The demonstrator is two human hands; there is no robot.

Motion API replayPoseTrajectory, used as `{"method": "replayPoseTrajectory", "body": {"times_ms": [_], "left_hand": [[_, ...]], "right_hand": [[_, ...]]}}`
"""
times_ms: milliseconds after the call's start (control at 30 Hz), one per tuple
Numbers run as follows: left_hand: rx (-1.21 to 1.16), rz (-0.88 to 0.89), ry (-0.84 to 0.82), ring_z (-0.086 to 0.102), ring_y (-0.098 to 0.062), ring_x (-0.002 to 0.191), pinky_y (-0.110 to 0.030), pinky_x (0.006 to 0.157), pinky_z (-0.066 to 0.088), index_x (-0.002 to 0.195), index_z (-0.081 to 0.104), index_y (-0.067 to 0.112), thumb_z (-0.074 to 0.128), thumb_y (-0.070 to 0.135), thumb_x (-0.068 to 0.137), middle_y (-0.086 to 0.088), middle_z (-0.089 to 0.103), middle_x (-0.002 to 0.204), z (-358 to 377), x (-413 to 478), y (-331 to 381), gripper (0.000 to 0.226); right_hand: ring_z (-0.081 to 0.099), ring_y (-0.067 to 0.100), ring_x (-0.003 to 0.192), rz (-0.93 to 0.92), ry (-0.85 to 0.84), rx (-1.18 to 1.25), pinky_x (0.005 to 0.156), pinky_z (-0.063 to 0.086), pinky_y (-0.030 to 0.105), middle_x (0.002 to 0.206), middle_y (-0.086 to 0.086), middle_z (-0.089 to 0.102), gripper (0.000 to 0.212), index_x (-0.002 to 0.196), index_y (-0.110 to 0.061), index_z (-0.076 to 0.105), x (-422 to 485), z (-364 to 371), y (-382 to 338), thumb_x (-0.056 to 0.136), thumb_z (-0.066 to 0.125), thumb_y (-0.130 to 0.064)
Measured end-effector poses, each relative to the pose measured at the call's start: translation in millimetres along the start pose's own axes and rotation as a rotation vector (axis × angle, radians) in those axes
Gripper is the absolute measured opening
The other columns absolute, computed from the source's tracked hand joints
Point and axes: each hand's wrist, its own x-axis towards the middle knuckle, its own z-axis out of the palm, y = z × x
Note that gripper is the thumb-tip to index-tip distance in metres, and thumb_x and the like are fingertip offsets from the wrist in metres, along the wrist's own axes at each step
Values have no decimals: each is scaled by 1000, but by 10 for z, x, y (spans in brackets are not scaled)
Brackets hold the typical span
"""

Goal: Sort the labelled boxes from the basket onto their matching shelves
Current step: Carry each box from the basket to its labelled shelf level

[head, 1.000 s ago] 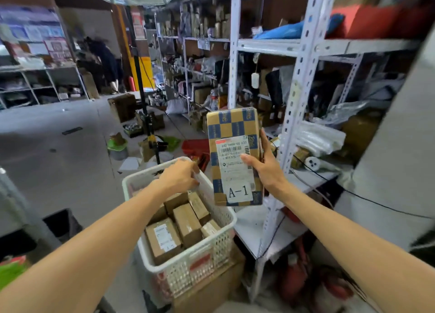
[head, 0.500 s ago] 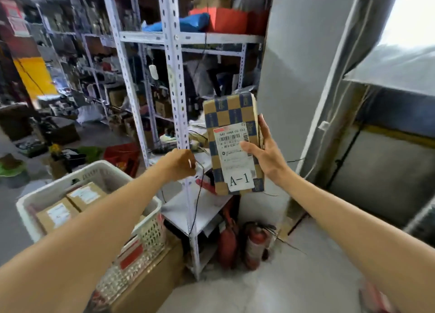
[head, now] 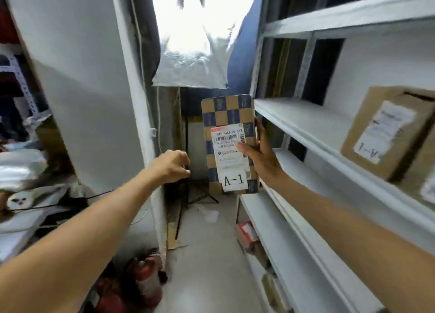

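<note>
Flat rectangular cardbd box (head: 226, 115), blue/tan checker print, rounded corners, held upright in mid-air just left of the shelf unit's (head: 306, 124) front edge. White shipping label (head: 231, 157) on its face w/ barcode and "A-1" in black at the bottom.

Shelf unit on the right: white painted boards, smooth, several tiers. One tier carries a plain brown carton (head: 386, 133), matte, boxy, w/ its own white label reading A-1 upside down.

Room: narrow aisle, pale hard floor (head: 207, 253), tall white panel (head: 89, 77) on the left, crinkly translucent plastic sheet (head: 193, 60) glowing w/ light at the far end. Two red fire extinguishers (head: 143, 277) low at the panel's foot; small red packet (head: 246, 233) by the shelf base. Edges blurred.

Right grip (head: 261, 157): arm stretched fwd, thumb across the label, fingers wrapped behind the right edge, clamped on the box. Left grip (head: 170, 166): arm out at about the same height, well left of the box, fingers curled together, nothing seen in it.
</note>
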Motion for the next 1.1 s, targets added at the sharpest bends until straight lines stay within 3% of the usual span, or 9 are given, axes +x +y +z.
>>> {"method": "replayPoseTrajectory", "body": {"times_ms": [200, 300, 367, 467, 667, 800, 933, 1000, 1100], "left_hand": [[52, 271, -6, 64, -22, 94, -32, 79, 54, 115, 63, 25, 67, 31, 84, -2, 66, 111, 96, 750, 766, 32], [43, 388, 6, 64, -22, 91, -33, 76, 54, 113, 64, 23, 68, 31, 83, -3, 67, 108, -8, 1022, 939, 31], [41, 450, -1, 62, -20, 85, -30, 69, 50, 111, 64, 21, 67, 28, 84, -2, 67, 105, -91, 1194, 987, 28], [37, 521, -10, 59, -16, 83, -28, 66, 47, 111, 64, 21, 66, 26, 84, 0, 66, 105, -164, 1432, 994, 27], [-5, 628, -83, 63, -19, 94, -29, 76, 53, 118, 62, 17, 68, 25, 86, -4, 66, 112, -103, 1864, 979, 34], [-28, 675, -134, 64, -20, 95, -30, 81, 54, 118, 62, 17, 68, 27, 86, -5, 66, 113, -26, 2143, 1095, 34], [-68, 697, -129, 65, -20, 92, -36, 83, 56, 116, 63, 16, 71, 26, 84, -5, 68, 106, -64, 2536, 1344, 35], [-77, 710, -103, 65, -21, 92, -37, 83, 56, 114, 63, 16, 70, 25, 84, -6, 68, 106, -101, 2733, 1492, 33], [-35, 751, -96, 64, -22, 94, -36, 81, 56, 116, 62, 18, 68, 22, 85, -8, 67, 110, -131, 2963, 1715, 31]], "right_hand": [[62, 17, 112, -8, 296, -161, 92, 53, 36, 136, -1, 56, 78, 152, -38, 8, 107, -631, -174, 95, 59, -21], [62, 2, 93, -22, 398, -240, 76, 51, 18, 116, -12, 59, 75, 151, -39, 8, 239, -754, -270, 96, 57, -23], [62, 4, 95, -9, 460, -257, 82, 51, 26, 114, -13, 60, 77, 151, -42, 7, 319, -785, -279, 95, 58, -27], [61, 18, 111, 15, 540, -277, 92, 50, 38, 134, -4, 57, 83, 151, -44, 6, 417, -773, -226, 89, 61, -40], [60, 14, 104, 52, 675, -316, 75, 47, 19, 123, -8, 60, 63, 132, -56, 19, 543, -690, -169, 91, 62, -34], [61, 14, 106, 65, 745, -324, 81, 49, 24, 126, -6, 61, 56, 121, -61, 28, 763, -806, -174, 82, 64, -42], [64, 17, 107, 59, 732, -295, 85, 56, 28, 122, 0, 66, 45, 125, -35, 52, 1083, -1064, -160, 83, 68, -38], [65, 17, 108, 58, 755, -275, 82, 57, 21, 122, 2, 66, 61, 132, -11, 50, 1252, -1242, -116, 81, 71, -37], [59, 18, 113, 56, 794, -237, 73, 54, 11, 131, 10, 58, 60, 140, -2, 38, 1409, -1494, -24, 90, 66, -19]]}}
